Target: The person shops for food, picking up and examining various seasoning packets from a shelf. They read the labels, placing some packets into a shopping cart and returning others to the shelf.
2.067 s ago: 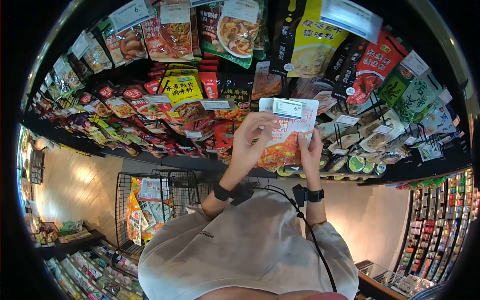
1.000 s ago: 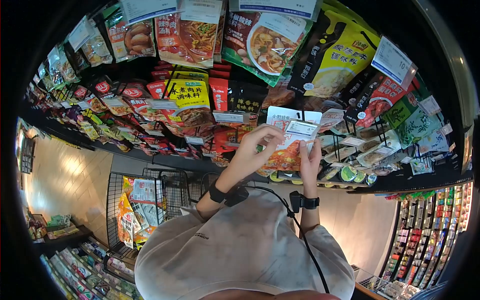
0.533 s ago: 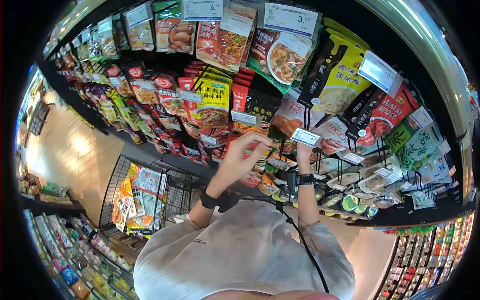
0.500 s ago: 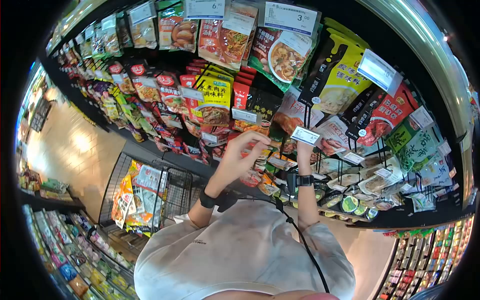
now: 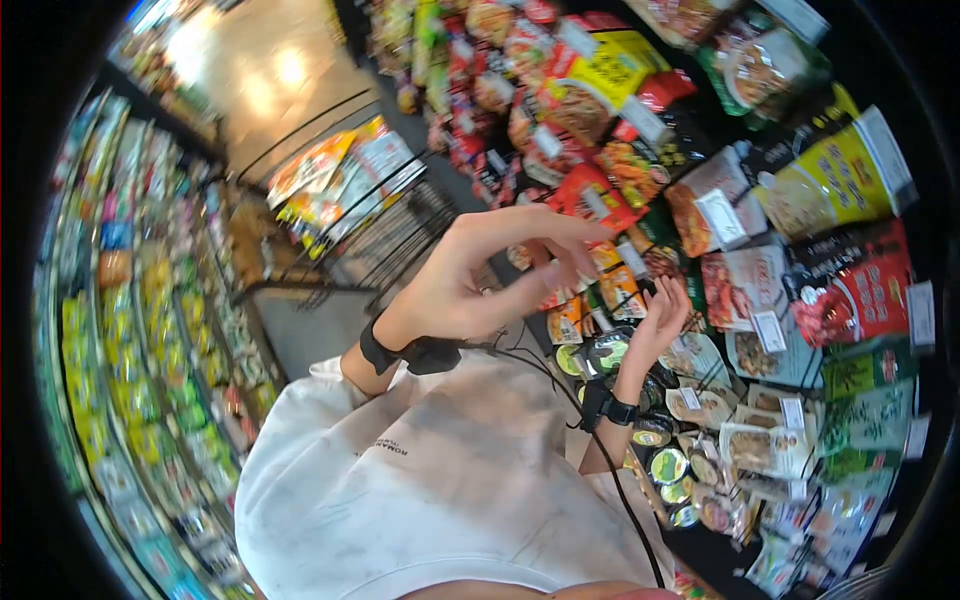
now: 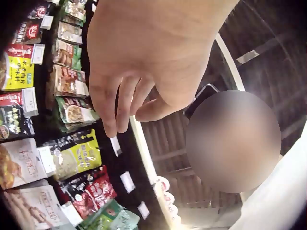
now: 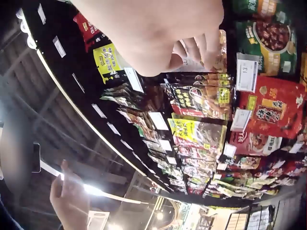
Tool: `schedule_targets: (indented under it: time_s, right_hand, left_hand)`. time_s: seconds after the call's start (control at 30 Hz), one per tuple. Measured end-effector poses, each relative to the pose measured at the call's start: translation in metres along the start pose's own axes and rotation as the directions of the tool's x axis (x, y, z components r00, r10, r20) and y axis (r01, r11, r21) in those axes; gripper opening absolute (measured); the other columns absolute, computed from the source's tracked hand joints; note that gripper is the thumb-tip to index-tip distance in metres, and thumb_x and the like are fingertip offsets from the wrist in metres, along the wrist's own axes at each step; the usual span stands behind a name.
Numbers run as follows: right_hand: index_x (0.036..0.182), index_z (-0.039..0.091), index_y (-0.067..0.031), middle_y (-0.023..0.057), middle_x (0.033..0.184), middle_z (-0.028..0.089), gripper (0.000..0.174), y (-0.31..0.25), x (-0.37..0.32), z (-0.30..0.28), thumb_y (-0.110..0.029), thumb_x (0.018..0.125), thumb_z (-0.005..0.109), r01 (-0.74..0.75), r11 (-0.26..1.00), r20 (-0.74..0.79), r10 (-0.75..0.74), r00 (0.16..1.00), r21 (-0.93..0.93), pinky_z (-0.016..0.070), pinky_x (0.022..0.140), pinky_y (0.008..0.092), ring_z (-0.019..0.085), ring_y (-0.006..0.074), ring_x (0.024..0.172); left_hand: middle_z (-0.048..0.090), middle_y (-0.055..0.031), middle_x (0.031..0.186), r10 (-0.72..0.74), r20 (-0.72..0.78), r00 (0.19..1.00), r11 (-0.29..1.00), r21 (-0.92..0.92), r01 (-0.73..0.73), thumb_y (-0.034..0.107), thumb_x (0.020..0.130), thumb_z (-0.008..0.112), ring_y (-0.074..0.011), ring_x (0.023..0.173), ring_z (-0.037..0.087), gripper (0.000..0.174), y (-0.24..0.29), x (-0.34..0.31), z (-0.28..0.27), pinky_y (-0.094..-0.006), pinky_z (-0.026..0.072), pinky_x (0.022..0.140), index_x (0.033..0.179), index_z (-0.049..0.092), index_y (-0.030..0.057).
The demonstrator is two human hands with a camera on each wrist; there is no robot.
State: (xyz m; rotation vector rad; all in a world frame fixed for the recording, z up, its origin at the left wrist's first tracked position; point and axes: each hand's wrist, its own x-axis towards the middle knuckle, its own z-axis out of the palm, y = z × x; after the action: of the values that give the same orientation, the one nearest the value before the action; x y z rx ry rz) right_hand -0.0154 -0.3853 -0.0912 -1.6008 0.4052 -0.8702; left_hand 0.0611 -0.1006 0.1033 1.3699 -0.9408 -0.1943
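My left hand is raised in front of the chest, its fingers loosely bent with nothing between them; the left wrist view shows the same hand from its palm side. Lower and to the right, my right hand is before the rack with relaxed fingers and no packet in it. Close above it hangs a white pouch with an orange food picture behind a price tag. Another white pouch hangs just right of the fingers. In the right wrist view the right hand overlaps the hanging packets.
A black wire cart stands at the left, with several orange and white packets in it. Yellow and red seasoning pouches hang at the upper right. Round green-lidded tubs sit below the right hand. Another stocked shelf runs along the far left.
Both hands were at a white-and-orange pouch; neither holds it now. The right hand reached in behind a price tag, then drew back. The head view has turned leftward toward the cart.
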Motion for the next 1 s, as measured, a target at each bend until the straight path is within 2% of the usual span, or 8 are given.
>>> schedule_targets:
  time_s: [0.17, 0.27, 0.33, 0.43, 0.57, 0.73, 0.9, 1.0]
  right_hand:
    - [0.127, 0.049, -0.0007, 0.0151, 0.124, 0.059, 0.027, 0.011, -0.039, 0.005, -0.009, 0.102, 0.048, -0.113, 0.992, 0.162, 0.103, 0.981, 0.051, 0.0453, 0.099, 0.0371, 0.058, 0.0243, 0.116]
    - [0.126, 0.049, -0.0011, 0.0141, 0.123, 0.059, 0.026, 0.007, -0.058, 0.03, -0.012, 0.102, 0.048, -0.182, 0.983, 0.253, 0.166, 0.953, 0.039, 0.0484, 0.094, 0.0364, 0.059, 0.0227, 0.113]
    - [0.127, 0.049, -0.0012, 0.0138, 0.122, 0.059, 0.026, 0.005, -0.068, 0.051, -0.012, 0.103, 0.047, -0.219, 0.974, 0.318, 0.192, 0.928, 0.05, 0.0492, 0.092, 0.0363, 0.059, 0.0222, 0.111]
    - [0.127, 0.049, -0.0018, 0.0129, 0.122, 0.059, 0.026, -0.01, -0.082, 0.085, -0.01, 0.102, 0.047, -0.206, 0.978, 0.416, 0.181, 0.891, 0.015, 0.0493, 0.09, 0.0334, 0.06, 0.0201, 0.107]
    - [0.127, 0.051, -0.0026, 0.0115, 0.123, 0.062, 0.027, -0.019, -0.092, 0.156, -0.013, 0.103, 0.047, -0.203, 0.979, 0.528, 0.177, 0.831, -0.009, 0.0468, 0.093, 0.0325, 0.061, 0.0184, 0.108]
    - [0.126, 0.05, 0.0, 0.012, 0.117, 0.062, 0.026, -0.027, -0.129, 0.269, -0.01, 0.102, 0.048, -0.216, 0.974, 0.678, 0.11, 0.727, 0.074, 0.0498, 0.088, 0.0305, 0.062, 0.0196, 0.104]
    - [0.125, 0.051, -0.0011, 0.0105, 0.113, 0.063, 0.024, -0.041, -0.176, 0.378, -0.006, 0.102, 0.047, -0.297, 0.95, 0.828, 0.091, 0.553, 0.094, 0.0526, 0.083, 0.029, 0.063, 0.0174, 0.101]
    - [0.124, 0.051, -0.0013, 0.0098, 0.111, 0.064, 0.023, -0.053, -0.191, 0.421, -0.006, 0.102, 0.047, -0.343, 0.937, 0.864, 0.119, 0.489, 0.065, 0.0527, 0.082, 0.0278, 0.064, 0.0168, 0.099]
  left_hand:
    - [0.071, -0.017, 0.098, 0.238, 0.03, 0.971, 0.955, -0.188, -0.228, -0.001, 0.085, 0.061, -0.0241, 0.079, 0.07, 0.048, 0.071, -0.041, 0.02, -0.0346, 0.056, 0.067, 0.131, 0.053, -0.0121]
    - [0.067, -0.014, 0.089, 0.455, -0.013, 0.891, 0.887, -0.079, -0.454, 0.01, 0.093, 0.058, -0.028, 0.072, 0.067, 0.037, 0.081, -0.062, 0.032, -0.0352, 0.0535, 0.063, 0.125, 0.053, -0.007]
    - [0.063, -0.0121, 0.084, 0.396, 0.06, 0.916, 0.911, -0.147, -0.385, 0.018, 0.097, 0.056, -0.0286, 0.068, 0.063, 0.031, 0.097, -0.075, 0.022, -0.0361, 0.0515, 0.063, 0.119, 0.053, -0.0036]
    - [0.061, -0.0116, 0.081, 0.15, 0.228, 0.962, 0.949, -0.305, -0.075, 0.02, 0.097, 0.056, -0.0279, 0.066, 0.062, 0.028, 0.132, -0.086, -0.013, -0.0369, 0.051, 0.064, 0.113, 0.054, -0.0029]
    - [0.061, -0.0111, 0.08, 0.06, 0.198, 0.978, 0.96, -0.279, -0.002, 0.02, 0.096, 0.056, -0.0274, 0.066, 0.061, 0.028, 0.147, -0.118, -0.063, -0.0364, 0.051, 0.064, 0.112, 0.056, -0.0027]
    - [0.061, -0.0105, 0.079, -0.036, 0.065, 0.997, 0.98, -0.193, 0.048, 0.02, 0.094, 0.057, -0.0267, 0.066, 0.06, 0.027, 0.168, -0.173, -0.133, -0.0357, 0.0511, 0.065, 0.11, 0.057, -0.0025]
    - [0.071, -0.0194, 0.093, 0.348, -0.231, 0.909, 0.922, 0.259, -0.288, -0.007, 0.085, 0.059, -0.0295, 0.072, 0.07, 0.023, 0.146, -0.233, -0.2, -0.036, 0.0569, 0.062, 0.107, 0.067, -0.0112]
    - [0.07, -0.0175, 0.093, 0.125, -0.382, 0.916, 0.961, 0.276, -0.016, -0.006, 0.089, 0.056, -0.0265, 0.077, 0.069, 0.023, 0.135, -0.273, -0.242, -0.0329, 0.0556, 0.067, 0.11, 0.066, -0.0094]
